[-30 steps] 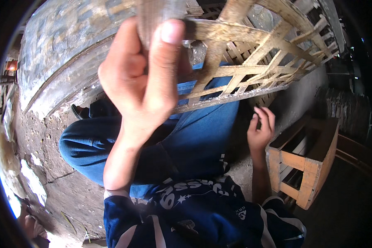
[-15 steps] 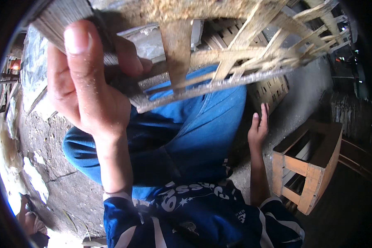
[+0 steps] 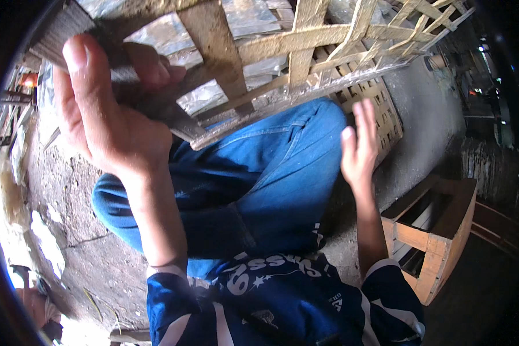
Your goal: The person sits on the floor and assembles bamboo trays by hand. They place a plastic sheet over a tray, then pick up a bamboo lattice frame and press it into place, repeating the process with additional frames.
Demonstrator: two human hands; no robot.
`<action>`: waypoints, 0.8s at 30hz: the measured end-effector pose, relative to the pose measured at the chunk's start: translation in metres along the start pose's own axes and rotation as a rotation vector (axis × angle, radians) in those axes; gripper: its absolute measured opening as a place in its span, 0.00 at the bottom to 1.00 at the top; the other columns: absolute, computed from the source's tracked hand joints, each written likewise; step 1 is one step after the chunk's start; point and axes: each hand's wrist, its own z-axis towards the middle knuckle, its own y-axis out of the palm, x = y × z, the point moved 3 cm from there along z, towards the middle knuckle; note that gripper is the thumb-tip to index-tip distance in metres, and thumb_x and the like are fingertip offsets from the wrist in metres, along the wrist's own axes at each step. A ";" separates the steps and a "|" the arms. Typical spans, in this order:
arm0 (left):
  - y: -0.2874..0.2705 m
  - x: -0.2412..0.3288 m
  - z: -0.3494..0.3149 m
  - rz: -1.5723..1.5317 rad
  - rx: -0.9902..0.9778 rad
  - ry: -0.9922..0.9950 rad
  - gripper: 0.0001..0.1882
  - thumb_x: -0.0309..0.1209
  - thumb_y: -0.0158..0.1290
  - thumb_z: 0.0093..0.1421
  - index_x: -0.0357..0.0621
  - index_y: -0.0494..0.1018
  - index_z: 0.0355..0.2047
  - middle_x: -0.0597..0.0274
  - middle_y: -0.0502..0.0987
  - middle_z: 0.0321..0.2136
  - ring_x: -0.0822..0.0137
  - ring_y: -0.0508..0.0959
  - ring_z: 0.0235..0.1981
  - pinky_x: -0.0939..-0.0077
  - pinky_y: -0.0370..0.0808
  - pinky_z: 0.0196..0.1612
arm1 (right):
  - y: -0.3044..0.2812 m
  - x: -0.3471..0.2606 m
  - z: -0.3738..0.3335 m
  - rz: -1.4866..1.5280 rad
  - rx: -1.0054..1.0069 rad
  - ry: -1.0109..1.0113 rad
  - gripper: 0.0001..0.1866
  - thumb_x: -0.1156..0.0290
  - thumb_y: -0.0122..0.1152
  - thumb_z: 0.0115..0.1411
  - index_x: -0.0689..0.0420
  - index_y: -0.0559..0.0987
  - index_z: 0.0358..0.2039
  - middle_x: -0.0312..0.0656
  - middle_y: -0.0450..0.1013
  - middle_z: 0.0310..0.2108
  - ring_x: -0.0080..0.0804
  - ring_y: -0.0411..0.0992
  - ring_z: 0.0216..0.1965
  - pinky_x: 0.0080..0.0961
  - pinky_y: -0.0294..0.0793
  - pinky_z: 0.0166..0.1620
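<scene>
My left hand (image 3: 106,109) is closed on the dark, slatted corner of an open-weave bamboo lattice (image 3: 297,43), thumb on the near side and fingers curled round behind. The lattice is held up tilted above my lap. Its lower edge strip (image 3: 282,101) runs from the corner up to the right, over my blue-trousered knees. Beside my right knee, my right hand (image 3: 360,147) is raised with its fingers stretched out, holding nothing. Just past those fingers, a second woven bamboo piece (image 3: 386,109) leans low by the floor.
A brown wooden stool-like box (image 3: 438,230) with open sides stands at my right. Rough concrete floor (image 3: 81,213) lies to the left, with pale scraps (image 3: 49,245) on it. At the lower left edge, part of another person (image 3: 37,305) shows.
My left hand has shifted slightly left, and the lattice has tilted with it, baring more of my knee. My right hand has moved up and forward, still with fingers extended.
</scene>
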 end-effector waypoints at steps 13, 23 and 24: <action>-0.008 -0.003 0.006 -0.017 0.099 0.089 0.15 0.39 0.51 0.72 0.38 0.71 0.42 0.53 0.75 0.22 0.64 0.74 0.20 0.64 0.79 0.26 | 0.034 0.037 0.061 -0.172 -0.358 0.048 0.28 0.53 0.51 0.73 0.56 0.70 0.67 0.56 0.59 0.71 0.55 0.59 0.71 0.50 0.57 0.72; -0.001 0.000 0.009 -0.028 0.192 -0.042 0.17 0.43 0.52 0.71 0.40 0.69 0.35 0.57 0.69 0.18 0.65 0.71 0.20 0.64 0.78 0.28 | 0.038 -0.019 0.038 -0.595 -0.462 -0.370 0.30 0.45 0.48 0.70 0.53 0.77 0.60 0.53 0.71 0.63 0.54 0.60 0.71 0.71 0.40 0.72; 0.002 -0.001 0.007 -0.055 0.174 -0.073 0.17 0.43 0.52 0.71 0.41 0.69 0.35 0.57 0.69 0.18 0.65 0.71 0.20 0.64 0.78 0.28 | 0.023 0.010 0.058 -0.466 -0.361 -0.147 0.27 0.49 0.53 0.70 0.59 0.77 0.56 0.59 0.72 0.59 0.57 0.65 0.66 0.64 0.52 0.71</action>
